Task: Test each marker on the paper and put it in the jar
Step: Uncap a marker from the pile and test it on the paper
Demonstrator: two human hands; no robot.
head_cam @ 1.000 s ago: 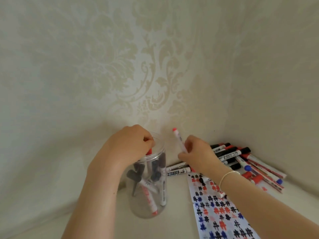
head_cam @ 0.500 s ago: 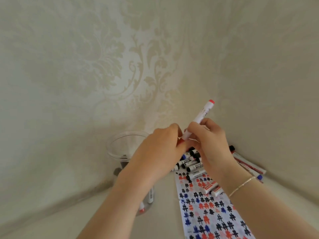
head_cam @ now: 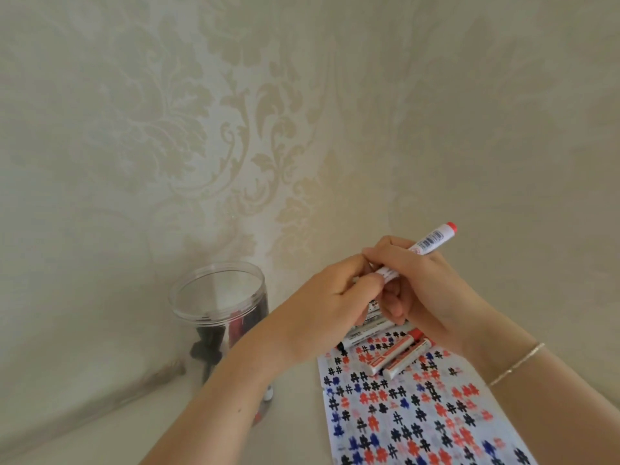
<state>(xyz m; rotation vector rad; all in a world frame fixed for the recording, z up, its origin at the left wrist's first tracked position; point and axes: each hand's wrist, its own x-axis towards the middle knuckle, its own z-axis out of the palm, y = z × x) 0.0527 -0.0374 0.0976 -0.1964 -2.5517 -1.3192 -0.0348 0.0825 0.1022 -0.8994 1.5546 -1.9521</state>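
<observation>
Red marker (head_cam: 432,239) cap hidden by left hand (head_cam: 330,298)

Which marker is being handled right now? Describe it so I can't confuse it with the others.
Start at the strip of paper covered in red, black and blue marks, right of the clear jar. Above its far end both hands meet: the right hand and left hand grip one white marker. Unlike the markers lying on the paper, it is raised and tilted, red end up.
</observation>
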